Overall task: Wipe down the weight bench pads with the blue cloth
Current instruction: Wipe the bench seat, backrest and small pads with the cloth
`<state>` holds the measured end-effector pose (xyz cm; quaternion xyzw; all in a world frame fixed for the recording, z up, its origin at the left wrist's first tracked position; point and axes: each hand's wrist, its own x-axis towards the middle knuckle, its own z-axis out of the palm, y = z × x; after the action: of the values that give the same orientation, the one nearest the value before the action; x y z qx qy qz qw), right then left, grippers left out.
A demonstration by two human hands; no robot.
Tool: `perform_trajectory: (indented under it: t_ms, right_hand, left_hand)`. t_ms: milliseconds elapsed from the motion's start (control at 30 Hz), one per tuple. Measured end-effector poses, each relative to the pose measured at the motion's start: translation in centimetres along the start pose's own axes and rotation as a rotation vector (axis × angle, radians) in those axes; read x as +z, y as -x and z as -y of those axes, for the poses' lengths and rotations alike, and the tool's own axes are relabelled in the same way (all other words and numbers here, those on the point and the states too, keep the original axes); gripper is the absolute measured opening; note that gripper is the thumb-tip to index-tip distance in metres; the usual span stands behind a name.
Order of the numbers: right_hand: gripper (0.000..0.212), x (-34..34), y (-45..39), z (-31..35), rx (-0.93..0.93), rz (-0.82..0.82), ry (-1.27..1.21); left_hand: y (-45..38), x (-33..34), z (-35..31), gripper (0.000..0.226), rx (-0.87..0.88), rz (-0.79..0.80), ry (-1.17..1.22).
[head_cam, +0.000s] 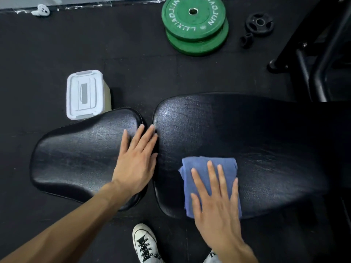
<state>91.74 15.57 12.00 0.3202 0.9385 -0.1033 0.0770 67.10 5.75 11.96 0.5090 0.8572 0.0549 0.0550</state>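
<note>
Right hand (216,204) lies flat, fingers straight and spread, pressing the folded blue cloth (209,179) onto the long back pad (256,141), near its close edge at the narrow end. Left hand (136,160) also flat and released, palm down on the seat pad (79,154), fingertips at the gap between the two pads. Both pads black, shiny, textured. On the dark floor: white lidded box (85,93) just behind the seat pad, two stacked green weight plates (195,25), small black plate (259,24) beside them, white sneaker (145,243) below the bench.
</note>
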Motion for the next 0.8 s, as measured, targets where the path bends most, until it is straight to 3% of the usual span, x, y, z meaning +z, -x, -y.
perform_trajectory:
  t_ms: [133,300,633,800]
  right_hand:
    - [0.064,0.2,1.7,-1.7,0.072,0.000,0.015]
    - [0.064,-0.3,-0.8,-2.1,0.182,0.031,-0.025]
    - [0.065,-2.8,-11.8,-5.1,0.155,0.009,-0.054]
    - [0.062,-4.7,-18.4,-6.6,0.138,0.086,-0.048]
  left_hand:
    - [-2.6,0.3,-5.0,0.054,0.134,-0.044,0.109]
    - [-5.1,3.1,-10.5,0.055,0.048,0.027,0.195]
    - [-5.1,3.9,-11.1,0.059,0.008,0.023,0.163]
    - [-5.2,3.9,-11.2,0.058,-0.004,0.024,0.168]
